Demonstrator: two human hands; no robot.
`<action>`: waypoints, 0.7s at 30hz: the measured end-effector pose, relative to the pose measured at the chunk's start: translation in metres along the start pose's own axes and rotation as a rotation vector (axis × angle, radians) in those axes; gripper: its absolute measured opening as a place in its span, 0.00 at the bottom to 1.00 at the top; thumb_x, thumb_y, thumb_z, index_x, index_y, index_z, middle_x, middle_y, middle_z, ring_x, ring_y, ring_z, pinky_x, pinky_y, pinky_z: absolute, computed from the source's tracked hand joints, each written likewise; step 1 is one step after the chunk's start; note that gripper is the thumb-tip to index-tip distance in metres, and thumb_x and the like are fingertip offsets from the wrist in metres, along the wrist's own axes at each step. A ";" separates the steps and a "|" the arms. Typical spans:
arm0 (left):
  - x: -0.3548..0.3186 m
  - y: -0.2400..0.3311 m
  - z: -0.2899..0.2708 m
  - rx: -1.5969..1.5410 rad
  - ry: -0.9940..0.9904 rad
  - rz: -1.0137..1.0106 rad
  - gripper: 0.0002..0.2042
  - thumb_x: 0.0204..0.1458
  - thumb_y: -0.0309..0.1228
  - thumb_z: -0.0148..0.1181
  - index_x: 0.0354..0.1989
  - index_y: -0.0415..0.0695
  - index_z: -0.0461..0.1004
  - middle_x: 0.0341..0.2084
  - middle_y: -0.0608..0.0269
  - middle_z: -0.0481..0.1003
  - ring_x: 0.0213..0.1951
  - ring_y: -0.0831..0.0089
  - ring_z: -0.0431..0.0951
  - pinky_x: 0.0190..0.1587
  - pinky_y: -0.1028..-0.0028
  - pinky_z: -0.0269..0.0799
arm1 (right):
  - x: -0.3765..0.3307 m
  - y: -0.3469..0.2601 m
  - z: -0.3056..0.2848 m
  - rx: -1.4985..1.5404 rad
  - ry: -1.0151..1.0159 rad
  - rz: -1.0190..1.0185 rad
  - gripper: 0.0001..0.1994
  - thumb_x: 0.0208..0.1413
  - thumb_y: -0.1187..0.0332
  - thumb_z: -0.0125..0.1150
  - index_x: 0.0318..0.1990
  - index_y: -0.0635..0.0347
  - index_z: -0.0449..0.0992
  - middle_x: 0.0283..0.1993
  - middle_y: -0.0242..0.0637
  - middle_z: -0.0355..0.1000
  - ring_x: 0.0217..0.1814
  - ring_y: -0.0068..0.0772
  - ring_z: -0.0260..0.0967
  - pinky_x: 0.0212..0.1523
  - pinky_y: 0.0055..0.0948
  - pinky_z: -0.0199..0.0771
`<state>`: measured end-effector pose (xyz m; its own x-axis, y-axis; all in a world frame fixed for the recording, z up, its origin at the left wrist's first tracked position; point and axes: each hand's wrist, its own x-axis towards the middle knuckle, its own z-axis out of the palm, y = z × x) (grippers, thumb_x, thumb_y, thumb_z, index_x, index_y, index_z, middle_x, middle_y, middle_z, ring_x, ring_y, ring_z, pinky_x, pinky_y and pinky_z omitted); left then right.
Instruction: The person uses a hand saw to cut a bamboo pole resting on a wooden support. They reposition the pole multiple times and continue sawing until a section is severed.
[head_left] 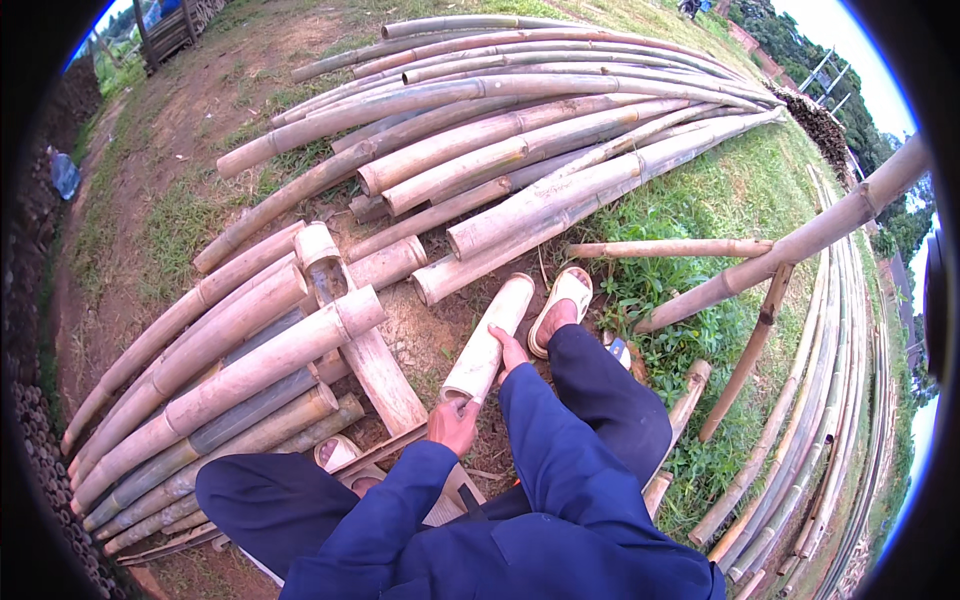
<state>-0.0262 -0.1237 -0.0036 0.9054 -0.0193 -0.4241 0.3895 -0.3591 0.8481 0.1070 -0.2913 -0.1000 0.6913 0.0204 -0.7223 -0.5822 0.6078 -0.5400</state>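
Note:
A short, pale bamboo section (492,342) slants away from me between my knees, its hollow end nearest me. My left hand (453,427) is closed at that near end, the fingers curled by the rim; whether a fingertip goes inside cannot be made out. Farther up, my right hand (513,354) grips the section's right side, thumb along the wall. The far end lies beside my sandalled right foot (562,308). To the left, a flat split bamboo piece (385,385) runs down toward my left foot, under a thick bamboo pole (275,390).
Long bamboo poles (520,140) lie piled ahead, and cut lengths (170,370) are stacked at my left. A slanting pole (790,240) with props stands at the right, above green weeds (655,270). More long poles (810,440) stretch along the right side.

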 end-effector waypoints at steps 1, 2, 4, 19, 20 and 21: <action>-0.005 0.010 -0.013 0.001 -0.038 0.010 0.24 0.60 0.48 0.57 0.42 0.34 0.83 0.22 0.44 0.79 0.29 0.52 0.83 0.37 0.59 0.75 | -0.013 -0.009 0.013 0.019 -0.072 -0.036 0.32 0.55 0.56 0.71 0.63 0.65 0.70 0.52 0.48 0.78 0.51 0.47 0.79 0.58 0.47 0.76; -0.014 0.015 -0.031 -0.011 -0.021 0.005 0.23 0.62 0.46 0.57 0.44 0.35 0.83 0.19 0.50 0.78 0.25 0.62 0.82 0.33 0.62 0.74 | -0.020 -0.015 0.034 0.000 -0.113 -0.064 0.31 0.56 0.55 0.71 0.62 0.64 0.70 0.52 0.47 0.78 0.52 0.46 0.78 0.59 0.48 0.76; -0.039 0.028 -0.060 -0.165 0.048 0.051 0.20 0.64 0.42 0.58 0.46 0.33 0.82 0.16 0.59 0.76 0.21 0.74 0.76 0.28 0.69 0.71 | -0.027 -0.036 0.056 0.066 -0.138 -0.111 0.30 0.58 0.54 0.69 0.61 0.63 0.70 0.51 0.47 0.78 0.51 0.47 0.78 0.58 0.50 0.76; -0.135 0.029 -0.240 0.207 0.217 0.207 0.16 0.60 0.36 0.63 0.48 0.37 0.81 0.25 0.57 0.81 0.29 0.71 0.81 0.37 0.70 0.75 | -0.290 -0.315 0.014 -0.264 -0.163 -0.464 0.32 0.56 0.51 0.70 0.59 0.65 0.70 0.41 0.46 0.78 0.37 0.42 0.79 0.41 0.43 0.83; -0.139 0.031 -0.254 0.259 0.264 0.208 0.16 0.60 0.36 0.63 0.48 0.37 0.81 0.26 0.55 0.81 0.30 0.70 0.81 0.38 0.69 0.75 | -0.309 -0.319 -0.001 -0.333 -0.095 -0.458 0.33 0.55 0.50 0.71 0.60 0.65 0.70 0.41 0.46 0.77 0.37 0.42 0.78 0.40 0.42 0.82; -0.141 0.031 -0.267 0.311 0.313 0.208 0.15 0.59 0.36 0.63 0.47 0.37 0.81 0.27 0.54 0.82 0.30 0.68 0.82 0.39 0.68 0.76 | -0.324 -0.317 -0.014 -0.375 0.022 -0.498 0.35 0.51 0.50 0.74 0.58 0.68 0.72 0.40 0.46 0.78 0.36 0.42 0.79 0.39 0.40 0.82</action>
<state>-0.0970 0.1167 0.1669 0.9845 0.1444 -0.0997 0.1698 -0.6398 0.7495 0.0617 -0.5011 0.2989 0.9119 -0.2119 -0.3514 -0.3059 0.2199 -0.9263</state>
